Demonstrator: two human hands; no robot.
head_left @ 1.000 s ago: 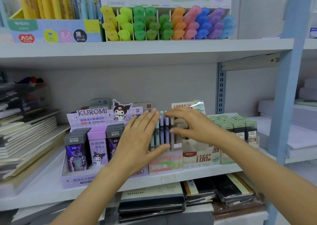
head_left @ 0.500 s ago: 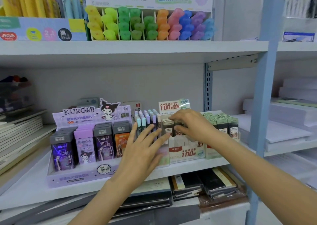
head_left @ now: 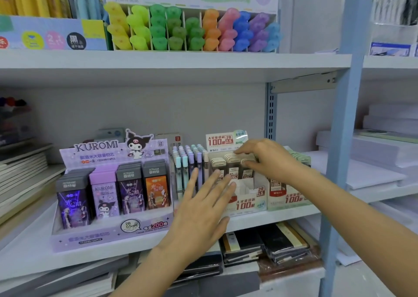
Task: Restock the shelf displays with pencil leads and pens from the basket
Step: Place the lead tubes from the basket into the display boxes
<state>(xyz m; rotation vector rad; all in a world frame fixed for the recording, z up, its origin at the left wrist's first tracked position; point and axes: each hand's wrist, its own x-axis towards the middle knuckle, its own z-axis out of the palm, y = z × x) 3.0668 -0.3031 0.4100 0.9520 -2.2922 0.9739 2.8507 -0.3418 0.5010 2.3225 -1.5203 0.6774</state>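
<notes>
On the middle shelf stands a beige display box (head_left: 246, 204) with upright pencil lead cases (head_left: 218, 163) in it. My right hand (head_left: 269, 161) lies over the tops of the cases at the box's right side, with its fingers behind one case and its thumb in front. My left hand (head_left: 203, 206) hovers with straight, spread fingers in front of the box's left corner and the pastel pen display (head_left: 185, 161). A purple Kuromi lead display (head_left: 108, 151) stands to the left. The basket is out of view.
Another lead box (head_left: 289, 197) with green-capped cases sits right of my right hand. A blue shelf post (head_left: 339, 161) rises at the right. Highlighters (head_left: 192, 29) fill the upper shelf. Notebook stacks (head_left: 22, 167) lie at the left, paper reams (head_left: 384, 151) at the right, and wrapped notebooks (head_left: 267, 247) below.
My left hand has drawn back and down from the pens, uncovering them. My right hand has stayed on the tops of the lead cases. The view has shifted to the right.
</notes>
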